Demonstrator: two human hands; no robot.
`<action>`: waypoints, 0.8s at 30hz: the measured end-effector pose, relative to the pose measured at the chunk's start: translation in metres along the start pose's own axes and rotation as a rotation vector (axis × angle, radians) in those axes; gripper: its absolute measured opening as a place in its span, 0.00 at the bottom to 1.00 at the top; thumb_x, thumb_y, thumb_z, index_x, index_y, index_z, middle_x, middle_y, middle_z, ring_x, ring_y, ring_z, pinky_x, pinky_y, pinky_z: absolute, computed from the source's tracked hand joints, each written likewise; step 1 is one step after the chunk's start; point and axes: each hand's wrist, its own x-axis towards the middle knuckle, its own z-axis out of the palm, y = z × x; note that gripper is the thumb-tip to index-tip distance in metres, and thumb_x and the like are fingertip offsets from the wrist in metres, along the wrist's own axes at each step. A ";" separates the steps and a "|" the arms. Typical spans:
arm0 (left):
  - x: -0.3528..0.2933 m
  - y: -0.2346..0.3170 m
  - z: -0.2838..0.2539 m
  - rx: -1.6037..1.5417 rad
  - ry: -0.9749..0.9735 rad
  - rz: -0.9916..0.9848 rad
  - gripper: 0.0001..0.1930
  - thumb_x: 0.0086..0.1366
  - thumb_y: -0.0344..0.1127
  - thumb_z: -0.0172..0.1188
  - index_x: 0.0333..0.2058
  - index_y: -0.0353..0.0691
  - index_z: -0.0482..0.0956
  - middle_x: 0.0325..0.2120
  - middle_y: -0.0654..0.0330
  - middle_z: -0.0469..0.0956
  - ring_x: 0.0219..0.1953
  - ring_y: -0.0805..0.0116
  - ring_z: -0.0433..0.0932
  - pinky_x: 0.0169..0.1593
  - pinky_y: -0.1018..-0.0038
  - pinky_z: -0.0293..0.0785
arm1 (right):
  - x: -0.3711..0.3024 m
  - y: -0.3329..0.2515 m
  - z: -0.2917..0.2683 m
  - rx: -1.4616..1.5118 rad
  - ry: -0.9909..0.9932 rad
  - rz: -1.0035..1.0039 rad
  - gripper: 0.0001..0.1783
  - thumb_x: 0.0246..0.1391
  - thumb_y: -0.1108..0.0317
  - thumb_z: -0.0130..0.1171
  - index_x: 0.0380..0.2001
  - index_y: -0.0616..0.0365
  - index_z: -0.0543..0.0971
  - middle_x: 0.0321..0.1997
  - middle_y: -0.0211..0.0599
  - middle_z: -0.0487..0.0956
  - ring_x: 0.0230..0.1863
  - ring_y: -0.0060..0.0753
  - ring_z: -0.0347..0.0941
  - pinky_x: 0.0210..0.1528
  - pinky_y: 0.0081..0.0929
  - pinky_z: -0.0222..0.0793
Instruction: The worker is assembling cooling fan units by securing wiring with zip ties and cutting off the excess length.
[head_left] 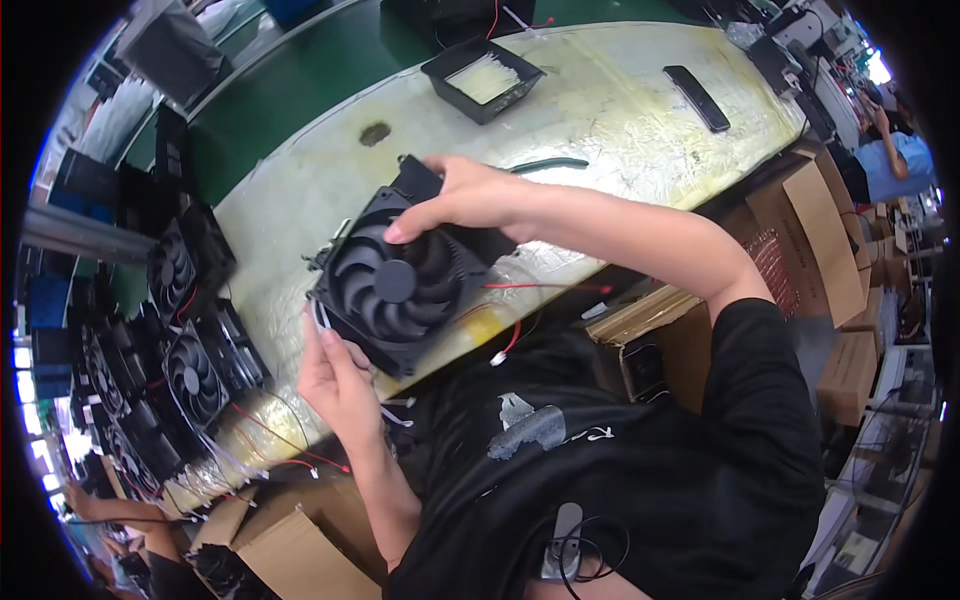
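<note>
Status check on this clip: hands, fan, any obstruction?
Right hand gripping black fan by its upper edge; left hand at its lower-left edge, grip unclear. Fan over worktable. Red lead with white plug nearby, seemingly clear of both hands.

Lower-left cardboard box (303,558) partly out-of-frame

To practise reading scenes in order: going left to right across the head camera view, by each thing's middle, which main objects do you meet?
Cluster of black fans, handheld black fan, black tray, dark green strip, black phone, open cardboard box on the right.
</note>
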 end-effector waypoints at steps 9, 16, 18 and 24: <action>0.033 0.011 0.007 0.490 -0.058 0.154 0.20 0.69 0.28 0.50 0.58 0.28 0.68 0.18 0.71 0.61 0.23 0.82 0.57 0.24 0.80 0.54 | 0.014 -0.024 -0.062 -0.946 0.194 -0.387 0.30 0.51 0.48 0.65 0.51 0.59 0.77 0.44 0.46 0.82 0.43 0.38 0.79 0.48 0.33 0.73; 0.037 0.023 0.007 0.629 -0.108 0.069 0.20 0.69 0.28 0.49 0.58 0.27 0.69 0.16 0.69 0.58 0.22 0.83 0.55 0.23 0.79 0.53 | 0.121 -0.032 -0.150 -1.557 0.302 -0.525 0.11 0.51 0.65 0.59 0.38 0.53 0.83 0.35 0.42 0.82 0.38 0.47 0.78 0.40 0.40 0.73; 0.035 0.029 0.008 0.649 -0.100 0.030 0.20 0.69 0.29 0.49 0.57 0.27 0.69 0.16 0.69 0.59 0.22 0.83 0.55 0.23 0.80 0.53 | 0.131 -0.031 -0.151 -1.579 0.275 -0.528 0.09 0.49 0.65 0.59 0.33 0.54 0.82 0.32 0.43 0.81 0.37 0.50 0.77 0.38 0.44 0.72; 0.037 0.038 0.001 0.558 -0.180 -0.119 0.21 0.70 0.30 0.49 0.60 0.28 0.67 0.18 0.69 0.62 0.22 0.83 0.58 0.25 0.82 0.57 | 0.142 -0.024 -0.169 -1.604 0.256 -0.682 0.08 0.51 0.64 0.58 0.30 0.55 0.80 0.31 0.42 0.81 0.36 0.49 0.78 0.36 0.43 0.72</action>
